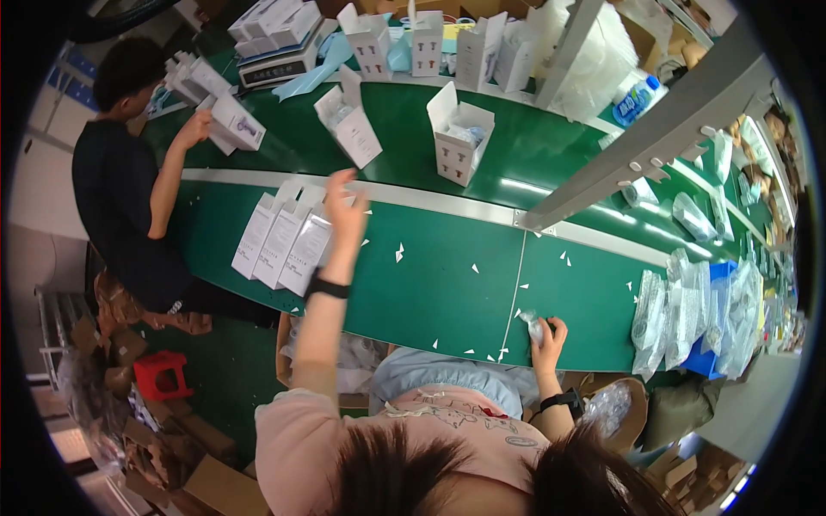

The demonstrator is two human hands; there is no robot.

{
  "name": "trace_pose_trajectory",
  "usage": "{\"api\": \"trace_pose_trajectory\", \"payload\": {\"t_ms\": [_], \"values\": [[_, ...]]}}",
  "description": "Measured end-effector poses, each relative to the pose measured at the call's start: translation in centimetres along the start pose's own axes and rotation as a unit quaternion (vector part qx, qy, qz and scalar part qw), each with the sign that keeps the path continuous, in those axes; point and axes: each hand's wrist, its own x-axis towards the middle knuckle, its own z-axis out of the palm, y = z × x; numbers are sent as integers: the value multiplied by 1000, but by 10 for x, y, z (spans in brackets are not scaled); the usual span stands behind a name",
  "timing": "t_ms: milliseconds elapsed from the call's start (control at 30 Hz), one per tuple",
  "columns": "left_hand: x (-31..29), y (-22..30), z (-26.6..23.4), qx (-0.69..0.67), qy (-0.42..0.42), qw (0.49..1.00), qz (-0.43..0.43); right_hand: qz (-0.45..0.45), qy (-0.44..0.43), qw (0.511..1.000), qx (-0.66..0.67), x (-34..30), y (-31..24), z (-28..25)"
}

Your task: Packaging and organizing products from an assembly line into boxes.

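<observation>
My left hand (346, 211) reaches out above the near green bench, slightly blurred, with its fingers apart and nothing visible in them. Just left of that wrist, several white cartons (280, 245) stand in a row, their upper ends partly behind my arm. Beyond the hand, an open white box (348, 129) with its flap up holds something in clear wrap. Another open box (463, 142) farther right also has wrapped contents. Low at the bench's front edge, my right hand (549, 342) is closed around a small clear plastic-wrapped item (533, 327); its contents cannot be made out.
A co-worker (129, 172) at the left handles a white box (232, 123). Bubble-wrap bags (658, 322) are heaped at the right, around a blue bin (707, 361). A grey metal post (637, 142) slants over the bench. White paper scraps (475, 268) dot the surface.
</observation>
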Motion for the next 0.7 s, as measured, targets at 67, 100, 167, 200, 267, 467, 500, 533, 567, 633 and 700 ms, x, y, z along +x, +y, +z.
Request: {"api": "trace_pose_trajectory", "payload": {"t_ms": [67,100,167,200,267,467,500,533,567,633,700], "values": [[24,-63,-87,232,77,958,153,-1,9,1000,-6,2,-3,5],[34,-82,-124,351,50,926,129,23,17,999,-15,2,-4,6],[36,-128,-193,555,23,831,-17,0,16,1000,-3,8,-9,10],[35,-127,-189,559,-28,810,-174,12,15,1000,-18,5,-7,12],[41,-139,-216,465,-100,834,-281,8,39,999,-20,11,-8,11],[22,-79,-150,467,-203,821,-258,126,158,979,33,30,-41,38],[13,-64,-134,457,-203,830,-249,136,167,976,31,34,-52,47],[3,-50,-121,449,-220,829,-251,189,181,962,82,41,-62,56],[-7,-39,-105,439,-240,828,-252,240,196,942,130,46,-70,65],[-25,-13,-85,432,-270,827,-238,242,227,928,170,63,-91,81],[-39,6,-73,425,-299,824,-227,267,205,906,258,74,-117,93]]}}
